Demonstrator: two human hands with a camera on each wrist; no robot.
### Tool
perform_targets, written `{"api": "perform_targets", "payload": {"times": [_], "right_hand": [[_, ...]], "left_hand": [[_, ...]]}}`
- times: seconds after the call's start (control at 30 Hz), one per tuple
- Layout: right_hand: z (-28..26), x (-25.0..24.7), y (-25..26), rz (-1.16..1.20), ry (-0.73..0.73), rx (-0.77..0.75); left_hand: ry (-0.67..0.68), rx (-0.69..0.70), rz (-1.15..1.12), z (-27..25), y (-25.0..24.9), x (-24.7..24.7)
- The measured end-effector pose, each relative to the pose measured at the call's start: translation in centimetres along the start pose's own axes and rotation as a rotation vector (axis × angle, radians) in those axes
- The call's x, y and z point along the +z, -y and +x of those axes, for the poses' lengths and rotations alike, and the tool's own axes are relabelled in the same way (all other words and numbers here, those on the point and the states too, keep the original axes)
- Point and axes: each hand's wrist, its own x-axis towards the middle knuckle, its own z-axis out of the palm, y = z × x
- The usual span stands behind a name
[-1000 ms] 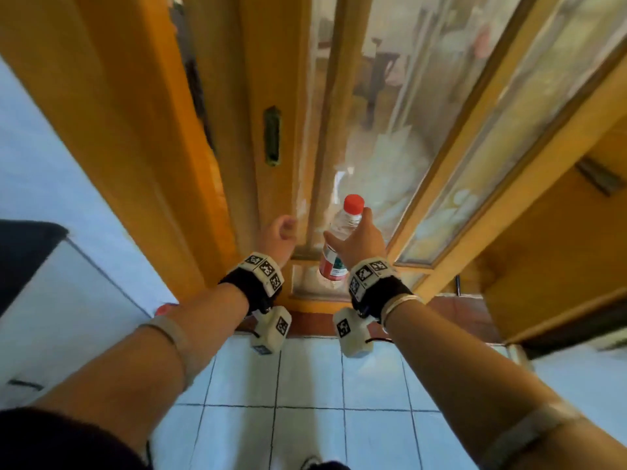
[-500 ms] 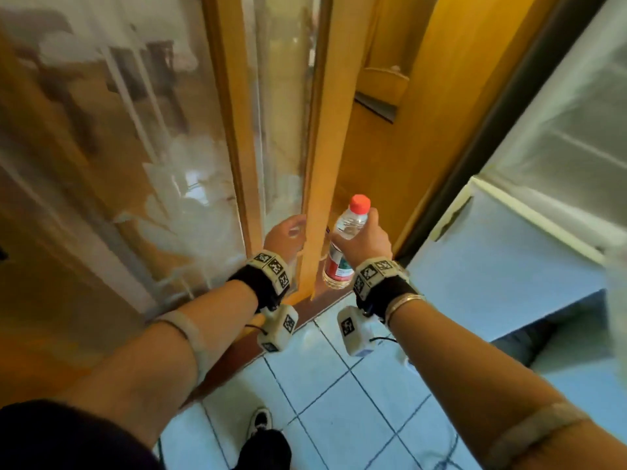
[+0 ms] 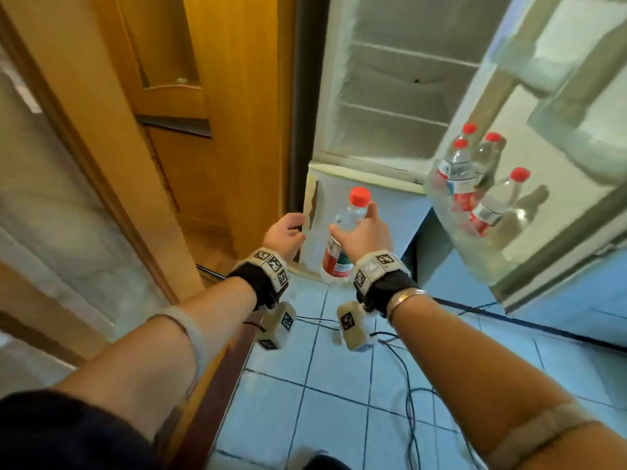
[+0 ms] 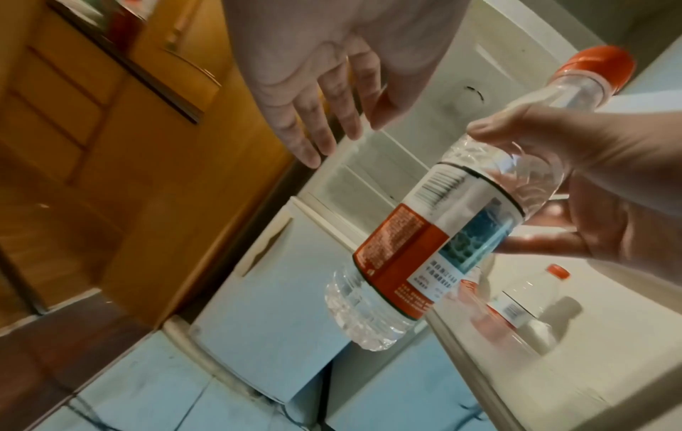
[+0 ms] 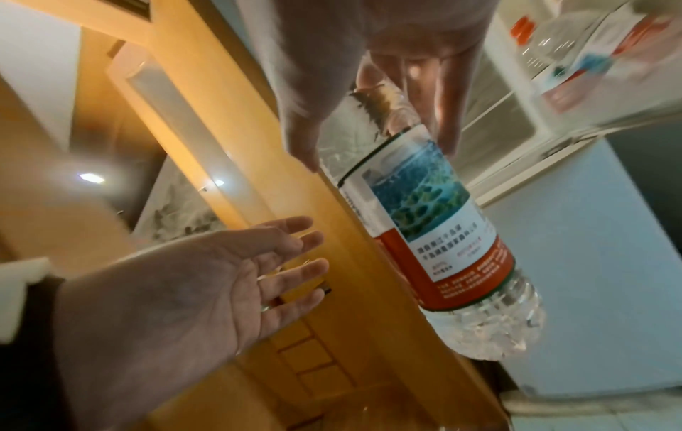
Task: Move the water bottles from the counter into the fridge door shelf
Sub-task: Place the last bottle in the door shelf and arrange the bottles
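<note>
1. The fridge stands open at upper centre of the head view.
2. Its door shelf, at right, already holds four bottles.
3. The water bottle sits centre-frame, gripped round its shoulder by the right hand.
4. The left hand hangs slack, holding nothing.
5. Best, I judge: swing the bottle rightward, keep it upright, and lower it into a gap beside the others.

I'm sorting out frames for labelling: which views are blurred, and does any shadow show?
Head view: sharp centre, smeared edges; a red-capped clear water bottle in the fridge door shelf casts a dark shadow. Right wrist view: upper-right corner streaked. Left wrist view: mostly crisp.
</note>
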Motion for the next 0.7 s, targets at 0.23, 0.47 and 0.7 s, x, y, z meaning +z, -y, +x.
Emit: {"api": "perform_targets", "payload": {"times": [0.23,0.47,0.7], "right_hand": [[6.0,-6.8,-4.7,-0.096,-0.211,0.142],[9.1,-13.4,-8.5,-0.033,-0.408,0.231],[10.1,-18.0,-10.0,0.002,-0.604,0.328]], "left_hand": [[0.193,0.115,-0.011,6.3,-5.1,9.6],[0.377,0.182,-0.037,10.1,-10.0,18.4],[0.564,0.284,-0.056,12.6,-13.8,24.8]]}}
